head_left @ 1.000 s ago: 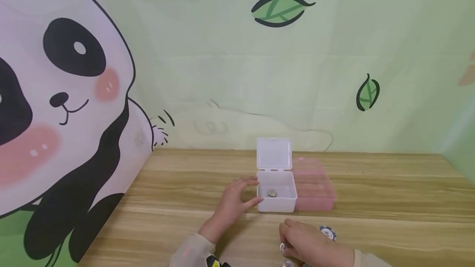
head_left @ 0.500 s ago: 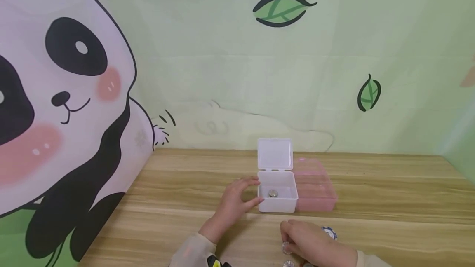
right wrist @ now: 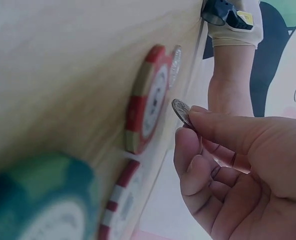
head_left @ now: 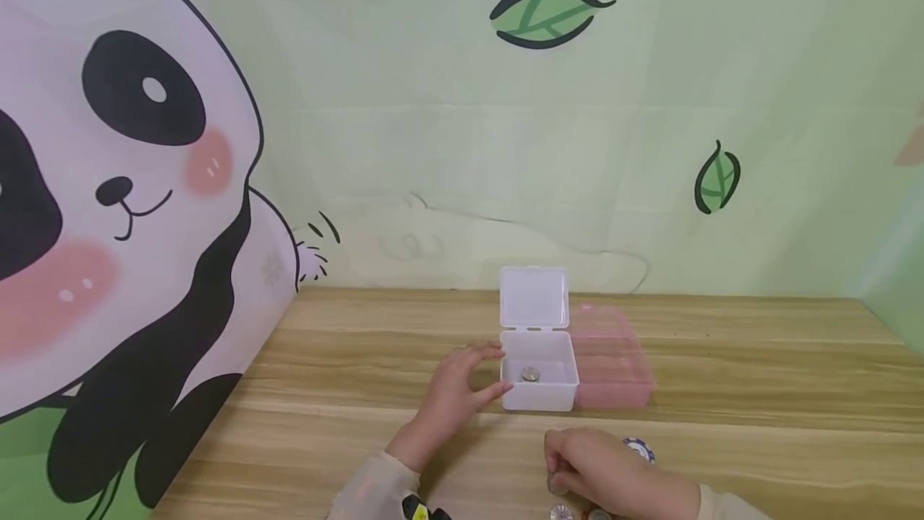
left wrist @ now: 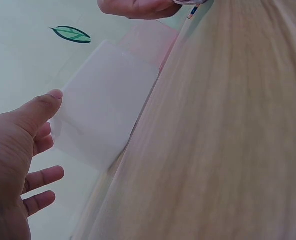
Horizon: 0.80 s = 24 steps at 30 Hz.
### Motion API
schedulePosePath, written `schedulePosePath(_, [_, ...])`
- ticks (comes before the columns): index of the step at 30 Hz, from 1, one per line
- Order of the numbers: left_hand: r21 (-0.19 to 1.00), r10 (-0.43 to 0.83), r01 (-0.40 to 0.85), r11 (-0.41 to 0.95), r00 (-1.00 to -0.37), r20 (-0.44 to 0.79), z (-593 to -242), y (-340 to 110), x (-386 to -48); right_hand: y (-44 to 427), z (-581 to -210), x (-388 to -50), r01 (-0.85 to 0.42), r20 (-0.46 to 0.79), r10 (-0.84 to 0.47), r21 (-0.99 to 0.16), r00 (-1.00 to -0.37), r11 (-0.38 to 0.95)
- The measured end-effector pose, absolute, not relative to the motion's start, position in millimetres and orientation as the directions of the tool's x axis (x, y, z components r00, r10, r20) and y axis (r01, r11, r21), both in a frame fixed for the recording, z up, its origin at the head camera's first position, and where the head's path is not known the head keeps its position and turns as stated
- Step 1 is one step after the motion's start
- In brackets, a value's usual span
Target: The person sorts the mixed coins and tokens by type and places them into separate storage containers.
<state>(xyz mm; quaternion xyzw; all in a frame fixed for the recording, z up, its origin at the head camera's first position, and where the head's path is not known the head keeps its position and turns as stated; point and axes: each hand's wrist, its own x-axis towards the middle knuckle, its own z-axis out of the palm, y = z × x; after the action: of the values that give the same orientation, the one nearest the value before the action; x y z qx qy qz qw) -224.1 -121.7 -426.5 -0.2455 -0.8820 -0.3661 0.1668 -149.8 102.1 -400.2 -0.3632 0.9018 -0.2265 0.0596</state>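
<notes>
A small white box (head_left: pixel 537 398) stands with its lid (head_left: pixel 534 297) raised and a coin (head_left: pixel 530 374) lying inside. My left hand (head_left: pixel 455 392) is at its left side, thumb tip on the front corner and other fingers loosely spread; the left wrist view shows the thumb against the box wall (left wrist: pixel 102 100). My right hand (head_left: pixel 602 456), low in front of the box, pinches a silver coin between thumb and index finger, and this held coin (right wrist: pixel 182 112) shows in the right wrist view. Another coin (head_left: pixel 561 513) lies on the table below that hand.
A translucent pink box (head_left: pixel 617 396) adjoins the white box on the right. Around my right hand lie a blue-and-white poker chip (head_left: pixel 639 449), a red chip (right wrist: pixel 149 102), a red-and-white chip (right wrist: pixel 120 207) and a green chip (right wrist: pixel 47 205). A panda-printed cloth backs the wooden table (head_left: pixel 346 343).
My right hand has shifted slightly and turned, so its coin is now mostly hidden in the head view. A reddish chip shows beside it. My left hand and the boxes stay put.
</notes>
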Motion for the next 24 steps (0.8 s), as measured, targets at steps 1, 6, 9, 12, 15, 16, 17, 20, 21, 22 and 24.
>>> schedulePosePath(1, [0.564,0.31,0.552,0.614,-0.826,0.471,-426.5,-121.7,-224.0,102.2,-399.4,-149.6,-0.633,0.063,-0.683,-0.444,-0.728,0.634])
schedulePosePath(6, [0.572,0.306,0.544,0.614,-0.832,0.463,-426.7,-121.7,-224.1,104.0,-394.9,-149.9,-0.656,0.099,-0.682,-0.405,-0.724,0.637])
schedulePosePath(9, [0.574,0.306,0.544,0.612,-0.832,0.463,-426.6,-121.5,-223.9,105.3,-392.3,-152.1,-0.656,0.1,-0.682,-0.402,-0.724,0.638])
schedulePosePath(12, [0.579,0.304,0.539,0.612,-0.836,0.457,-425.5,-121.4,-223.7,105.9,-386.5,-155.6,-0.657,0.098,-0.684,-0.407,-0.723,0.635])
schedulePosePath(15, [0.582,0.304,0.535,0.612,-0.839,0.452,-425.0,-121.4,-223.7,106.1,-378.6,-159.3,-0.666,0.104,-0.693,-0.41,-0.713,0.623])
schedulePosePath(16, [0.583,0.304,0.535,0.611,-0.839,0.451,-424.9,-121.5,-223.7,106.3,-376.2,-160.4,-0.665,0.101,-0.695,-0.417,-0.712,0.62])
schedulePosePath(17, [0.584,0.304,0.535,0.61,-0.839,0.451,-425.0,-121.6,-223.6,106.5,-374.1,-161.7,-0.665,0.1,-0.698,-0.426,-0.709,0.614])
schedulePosePath(20, [0.585,0.305,0.535,0.61,-0.839,0.451,-425.0,-121.7,-223.4,108.0,-369.7,-165.1,-0.672,0.11,-0.702,-0.424,-0.704,0.608])
schedulePosePath(21, [0.585,0.305,0.536,0.608,-0.839,0.451,-425.0,-121.7,-223.3,108.5,-368.6,-166.3,-0.669,0.109,-0.701,-0.43,-0.705,0.606])
schedulePosePath(22, [0.585,0.306,0.537,0.607,-0.838,0.452,-425.0,-121.8,-223.2,109.0,-367.6,-167.6,-0.667,0.11,-0.7,-0.437,-0.705,0.603])
schedulePosePath(24, [0.586,0.307,0.539,0.605,-0.837,0.453,-425.2,-121.8,-223.1,109.8,-365.6,-170.5,-0.666,0.11,-0.701,-0.445,-0.705,0.599])
